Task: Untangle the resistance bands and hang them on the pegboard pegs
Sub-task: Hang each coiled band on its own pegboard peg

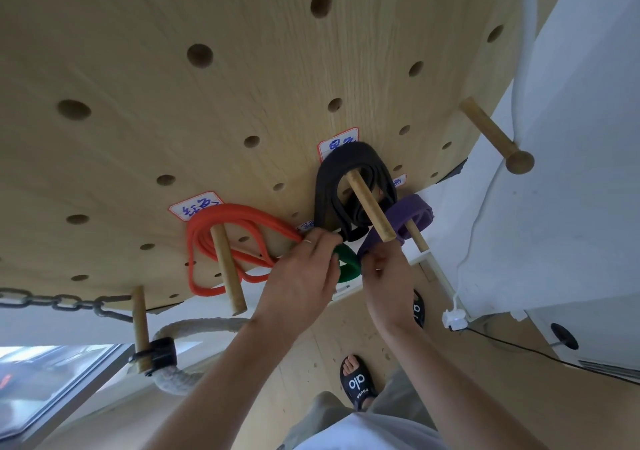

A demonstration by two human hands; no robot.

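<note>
A wooden pegboard (207,103) fills the upper view. A red band (228,219) hangs coiled over a peg (227,269) at lower left. A black band (349,162) is looped over a longer peg (369,205) in the middle. A purple band (408,215) sits on the peg (417,240) just right of it. A green band (348,264) shows between my hands, low on the board. My left hand (301,283) grips the green band, fingers curled by the red band's end. My right hand (384,273) pinches the purple band's lower edge.
An empty peg (491,134) sticks out at the right edge of the board. A short peg (140,328) at lower left carries a chain (55,302) and a thick rope (194,328). A white wall, a cable and a plug (455,319) are at right.
</note>
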